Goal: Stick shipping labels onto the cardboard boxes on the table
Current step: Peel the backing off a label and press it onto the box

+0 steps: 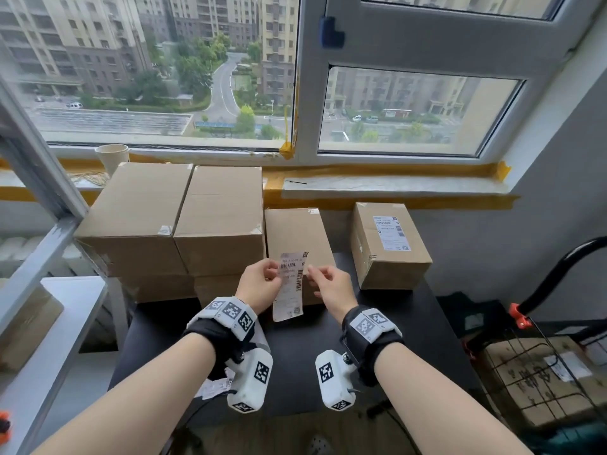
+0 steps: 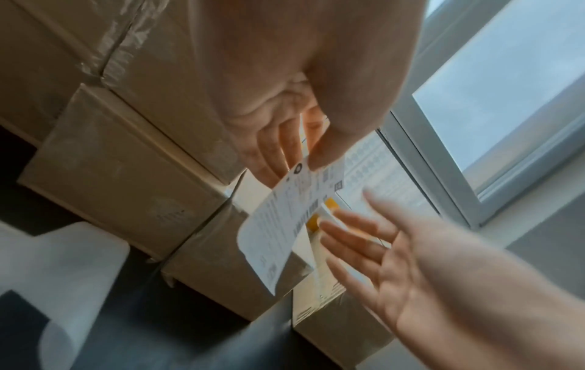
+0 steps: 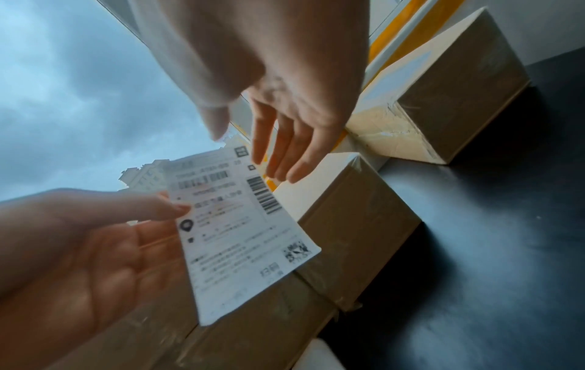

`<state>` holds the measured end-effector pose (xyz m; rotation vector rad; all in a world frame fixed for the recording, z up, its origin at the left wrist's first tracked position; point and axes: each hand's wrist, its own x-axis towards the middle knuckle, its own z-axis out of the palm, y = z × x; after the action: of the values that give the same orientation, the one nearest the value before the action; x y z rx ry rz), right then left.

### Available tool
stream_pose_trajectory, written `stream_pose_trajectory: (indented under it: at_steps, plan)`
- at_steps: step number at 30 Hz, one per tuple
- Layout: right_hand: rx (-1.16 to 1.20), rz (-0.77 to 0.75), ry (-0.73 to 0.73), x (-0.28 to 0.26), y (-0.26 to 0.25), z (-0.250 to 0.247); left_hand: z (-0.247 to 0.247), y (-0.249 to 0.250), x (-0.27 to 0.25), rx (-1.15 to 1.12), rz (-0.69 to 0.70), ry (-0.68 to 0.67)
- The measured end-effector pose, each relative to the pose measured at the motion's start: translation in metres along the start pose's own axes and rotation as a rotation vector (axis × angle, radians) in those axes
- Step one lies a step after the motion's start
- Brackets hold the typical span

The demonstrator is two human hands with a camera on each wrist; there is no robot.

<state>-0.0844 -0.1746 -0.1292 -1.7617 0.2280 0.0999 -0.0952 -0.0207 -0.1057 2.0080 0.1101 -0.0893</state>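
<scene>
A: Near the bottom of the head view, what are the two hands doing?

B: The left hand (image 1: pixel 261 284) pinches the shipping label (image 1: pixel 290 285) by its left edge, thumb on the front and fingers (image 3: pixel 149 235) behind. The label hangs in the air in the middle of the frame, above the black table (image 1: pixel 295 362). The right hand (image 1: pixel 330 287) is just beside the label's right edge. Its fingers (image 3: pixel 285 147) are straight and a little spread. I think they hold nothing.

A: So what is the step now?

B: I think it is getting the label ready to stick. The right hand should take the other edge, so the label stays flat and does not curl onto itself.

A: Where should it go?

B: Just behind the label sits a small cardboard box (image 1: pixel 295 234) with a bare top. That looks like the one. Lay one edge down first, then rub flat so no bubbles stay.

A: And farther back?

B: To the right, a box that already has a label (image 1: pixel 389 244). To the left, big stacked boxes (image 1: pixel 170 218) under the window (image 1: pixel 312 93).
</scene>
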Motion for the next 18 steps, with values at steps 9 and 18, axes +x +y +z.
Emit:
stream_pose_trajectory:
  at_steps: [9, 18]
  plan:
    - [-0.147, -0.049, -0.176, 0.051, 0.003, -0.036, 0.017, 0.025, 0.039, -0.140, -0.072, -0.053]
    - [-0.126, -0.061, -0.245, 0.108, -0.008, -0.053, 0.048, 0.024, 0.071, -0.055, -0.161, 0.136]
